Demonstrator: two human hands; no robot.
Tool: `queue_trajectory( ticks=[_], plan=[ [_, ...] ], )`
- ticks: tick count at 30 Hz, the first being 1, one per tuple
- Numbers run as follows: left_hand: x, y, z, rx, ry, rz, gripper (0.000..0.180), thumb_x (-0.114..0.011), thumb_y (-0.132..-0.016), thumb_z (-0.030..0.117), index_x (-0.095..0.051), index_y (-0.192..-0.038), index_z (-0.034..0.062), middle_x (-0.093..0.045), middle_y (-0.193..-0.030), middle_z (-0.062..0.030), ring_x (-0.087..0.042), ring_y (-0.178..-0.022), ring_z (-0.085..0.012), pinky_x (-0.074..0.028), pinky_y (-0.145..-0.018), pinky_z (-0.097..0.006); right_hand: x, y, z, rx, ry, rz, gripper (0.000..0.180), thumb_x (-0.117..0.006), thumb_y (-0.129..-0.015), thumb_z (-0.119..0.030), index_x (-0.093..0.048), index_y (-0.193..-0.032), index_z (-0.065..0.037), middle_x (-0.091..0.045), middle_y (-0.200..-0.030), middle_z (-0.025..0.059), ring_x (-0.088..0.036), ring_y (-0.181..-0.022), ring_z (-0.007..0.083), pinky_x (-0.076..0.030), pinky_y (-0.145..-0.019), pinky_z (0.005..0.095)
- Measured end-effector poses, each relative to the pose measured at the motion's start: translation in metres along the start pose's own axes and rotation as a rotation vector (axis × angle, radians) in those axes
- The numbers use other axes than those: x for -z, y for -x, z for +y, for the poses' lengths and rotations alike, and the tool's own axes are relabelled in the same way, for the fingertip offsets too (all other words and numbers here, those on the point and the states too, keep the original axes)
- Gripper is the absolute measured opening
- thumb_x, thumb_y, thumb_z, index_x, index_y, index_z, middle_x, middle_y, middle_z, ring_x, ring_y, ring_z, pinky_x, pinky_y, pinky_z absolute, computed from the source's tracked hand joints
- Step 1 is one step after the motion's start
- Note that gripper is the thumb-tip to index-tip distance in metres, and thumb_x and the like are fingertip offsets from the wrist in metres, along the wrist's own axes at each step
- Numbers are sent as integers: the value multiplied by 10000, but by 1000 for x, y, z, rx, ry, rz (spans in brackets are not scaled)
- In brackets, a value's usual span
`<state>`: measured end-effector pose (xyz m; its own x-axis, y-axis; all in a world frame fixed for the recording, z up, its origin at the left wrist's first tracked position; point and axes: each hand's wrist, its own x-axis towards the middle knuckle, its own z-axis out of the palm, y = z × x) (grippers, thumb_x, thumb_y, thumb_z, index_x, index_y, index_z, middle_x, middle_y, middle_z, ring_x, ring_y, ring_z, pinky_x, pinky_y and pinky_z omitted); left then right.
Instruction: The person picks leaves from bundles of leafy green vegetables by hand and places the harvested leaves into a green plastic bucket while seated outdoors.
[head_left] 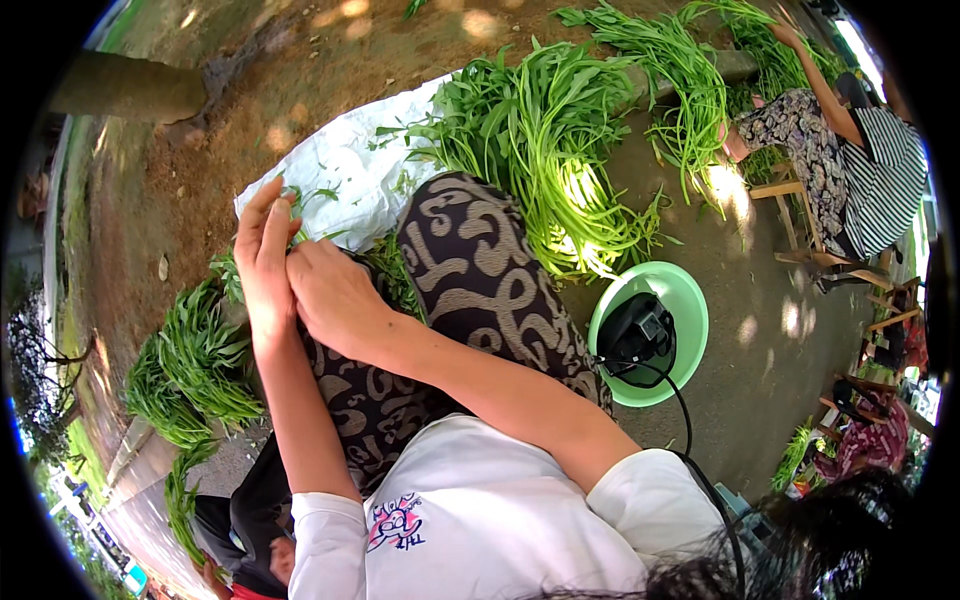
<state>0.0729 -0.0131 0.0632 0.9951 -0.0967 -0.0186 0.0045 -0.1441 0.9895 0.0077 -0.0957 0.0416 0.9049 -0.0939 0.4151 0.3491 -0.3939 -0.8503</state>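
1. Greens: a few stems [296,222] show just beyond the fingertips, above the patterned knee [470,270]; whether either hand grips them I cannot tell.
2. Left hand [262,262] has its fingers straight and together; right hand [335,295] is curled against it.
3. Bundles [195,365] lie at left, seemingly done; a large loose pile [540,140] on the white sheet [340,165] looks left to do.
4. Both forearms reach forward, crossing over the lap.

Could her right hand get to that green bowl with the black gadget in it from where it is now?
Probably yes. The right hand rests by the left hand over the patterned knee; the green bowl sits on open ground beside that leg, nothing between.
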Motion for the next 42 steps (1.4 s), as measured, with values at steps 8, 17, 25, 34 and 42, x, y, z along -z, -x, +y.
queue_trajectory(
  ticks=[8,17,25,34,42],
  plan=[
    [13,-30,-11,133,-131,27,325,-586,-919,214,-587,-1181,21,-625,-1054,-52,-600,-937,-131,-461,-768,-269,-23,-7,10,-17,112,-1,108,-598,-729,-41,-546,-812,3,-550,-829,130,-544,-813,310,-469,-696,400],
    [50,-75,-56,378,-22,-88,340,-601,-914,220,-573,-1199,36,-618,-1033,-37,-605,-872,-127,-478,-696,-255,9,-38,-7,-164,100,-335,86,-562,-802,-99,-602,-814,-24,-613,-844,175,-611,-821,319,-508,-709,410],
    [36,-68,-39,419,-39,-59,337,-610,-922,248,-568,-1204,69,-621,-1093,-51,-620,-905,-136,-499,-719,-271,124,-94,104,-359,121,246,160,-557,-823,-164,-680,-812,-61,-670,-788,142,-640,-732,316,-511,-717,404],
    [36,-65,-38,413,-49,-63,347,-604,-927,242,-560,-1227,74,-616,-1107,-55,-621,-914,-141,-496,-722,-268,185,33,253,-844,753,184,564,-698,-695,-393,-553,-1090,-17,-571,-1156,177,-508,-1098,354,-372,-917,502],
    [31,-59,-34,395,-4,-51,319,-605,-920,209,-574,-1204,66,-623,-1065,-35,-616,-874,-114,-487,-738,-255,168,55,279,-754,1004,68,690,-786,-663,-404,-475,-1142,-17,-546,-1135,166,-488,-1093,339,-345,-937,504]
  ],
)
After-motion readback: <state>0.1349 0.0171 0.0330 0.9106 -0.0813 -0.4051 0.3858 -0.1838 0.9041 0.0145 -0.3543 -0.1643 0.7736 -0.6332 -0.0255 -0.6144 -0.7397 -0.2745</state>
